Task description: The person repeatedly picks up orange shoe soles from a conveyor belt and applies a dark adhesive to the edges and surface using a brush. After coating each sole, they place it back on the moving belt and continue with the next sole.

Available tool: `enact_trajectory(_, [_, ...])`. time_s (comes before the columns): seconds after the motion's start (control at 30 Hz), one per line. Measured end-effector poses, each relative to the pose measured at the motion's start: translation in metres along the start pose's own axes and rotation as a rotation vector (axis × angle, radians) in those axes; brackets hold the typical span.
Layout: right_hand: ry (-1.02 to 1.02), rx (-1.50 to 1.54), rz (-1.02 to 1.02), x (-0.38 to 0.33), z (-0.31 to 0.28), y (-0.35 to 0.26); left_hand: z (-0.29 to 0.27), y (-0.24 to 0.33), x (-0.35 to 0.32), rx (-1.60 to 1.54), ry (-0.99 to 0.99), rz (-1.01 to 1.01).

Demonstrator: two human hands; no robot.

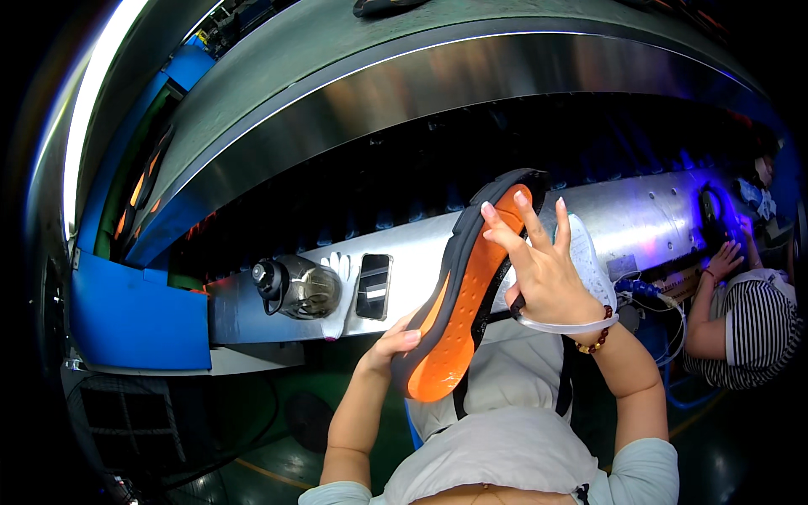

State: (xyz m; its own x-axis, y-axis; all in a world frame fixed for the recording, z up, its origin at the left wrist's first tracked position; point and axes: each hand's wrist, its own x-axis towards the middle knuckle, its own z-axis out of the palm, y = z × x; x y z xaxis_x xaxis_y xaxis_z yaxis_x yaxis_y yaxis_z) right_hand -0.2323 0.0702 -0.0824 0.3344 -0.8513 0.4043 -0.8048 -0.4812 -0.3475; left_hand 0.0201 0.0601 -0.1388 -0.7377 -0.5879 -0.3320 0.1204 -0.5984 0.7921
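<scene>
A shoe sole (450, 328) with an orange inner face and a raised black rim is tilted up in front of me, over my lap. My left hand (394, 343) grips its rim near the lower end, thumb on the near side. Across the upper end spreads my right hand (551, 273), its fingers apart and some fingertips at the orange face. A small black piece shows by the right thumb, too covered to name. Around the right wrist are a pale band and a beaded bracelet (594, 341). Behind this hand lies a white textured piece (592, 261), partly hidden.
On the metal ledge (240, 316) stand a dark-capped bottle (299, 288), a white glove (338, 307) and a phone (374, 286). Beyond curves a green conveyor belt (278, 105) with a metal side. A co-worker in a striped top (757, 328) sits at right, near a blue-lit shoe part.
</scene>
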Motion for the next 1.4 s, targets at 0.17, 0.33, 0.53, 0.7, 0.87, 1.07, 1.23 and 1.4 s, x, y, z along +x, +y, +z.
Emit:
enact_trajectory(0.17, [-0.092,0.007,0.000,-0.006,-0.005,-0.002,0.015,0.009,0.000,-0.090,0.029,0.137])
enact_trajectory(0.33, [0.038,0.046,0.028,-0.020,-0.016,-0.005,0.008,0.011,-0.002,-0.139,0.051,0.190])
enact_trajectory(0.53, [0.052,0.019,0.119,-0.037,-0.011,0.008,0.005,0.011,0.003,-0.158,0.048,0.191])
enact_trajectory(0.7, [0.091,-0.074,0.126,-0.036,-0.014,0.012,0.006,0.014,0.002,-0.158,0.064,0.193])
enact_trajectory(0.87, [0.080,-0.100,0.182,-0.037,-0.013,0.015,0.000,0.009,-0.010,-0.232,0.107,0.237])
enact_trajectory(1.07, [0.115,-0.164,0.364,-0.053,-0.004,0.023,-0.013,0.047,-0.023,-0.347,-0.043,0.359])
enact_trajectory(1.23, [0.142,-0.159,0.356,-0.041,-0.003,0.018,-0.052,0.173,-0.042,-0.393,-0.448,0.638])
enact_trajectory(1.4, [0.128,-0.115,0.340,-0.032,-0.004,0.010,-0.119,0.307,-0.016,-1.028,0.148,1.208])
